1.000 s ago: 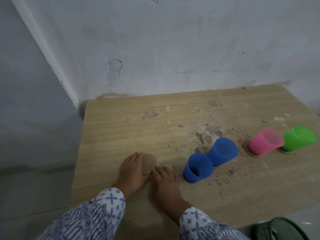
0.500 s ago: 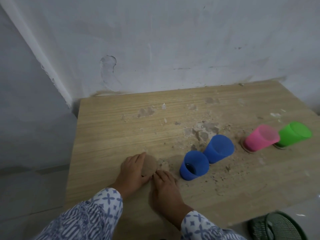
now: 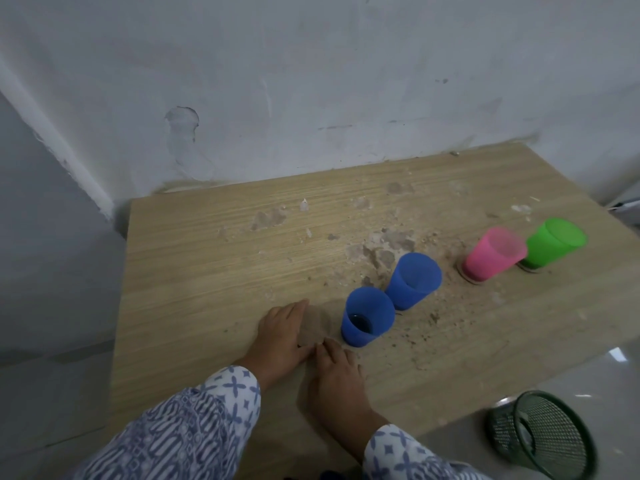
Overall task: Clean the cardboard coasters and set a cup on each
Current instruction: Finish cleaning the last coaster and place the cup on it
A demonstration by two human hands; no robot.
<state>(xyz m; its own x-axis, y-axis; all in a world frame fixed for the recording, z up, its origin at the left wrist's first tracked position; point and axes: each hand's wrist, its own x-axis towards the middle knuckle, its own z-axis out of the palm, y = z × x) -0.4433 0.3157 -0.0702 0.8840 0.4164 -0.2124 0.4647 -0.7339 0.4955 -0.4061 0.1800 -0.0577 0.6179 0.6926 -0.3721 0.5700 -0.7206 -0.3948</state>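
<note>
Before, the cardboard coaster (image 3: 317,323) was tipped up; now it lies flat on the table (image 3: 194,271). The left hand (image 3: 280,336) rests straight fingers on the coaster's left side. The right hand (image 3: 337,368) touches its near edge with loose fingertips and holds nothing. Just right of those fingertips stands a blue cup (image 3: 367,315) with no coaster that I can see. I think this coaster is ready for it. Further right stand 3 more: a second blue cup (image 3: 414,280), a pink cup (image 3: 495,254) and a green cup (image 3: 554,245).
</note>
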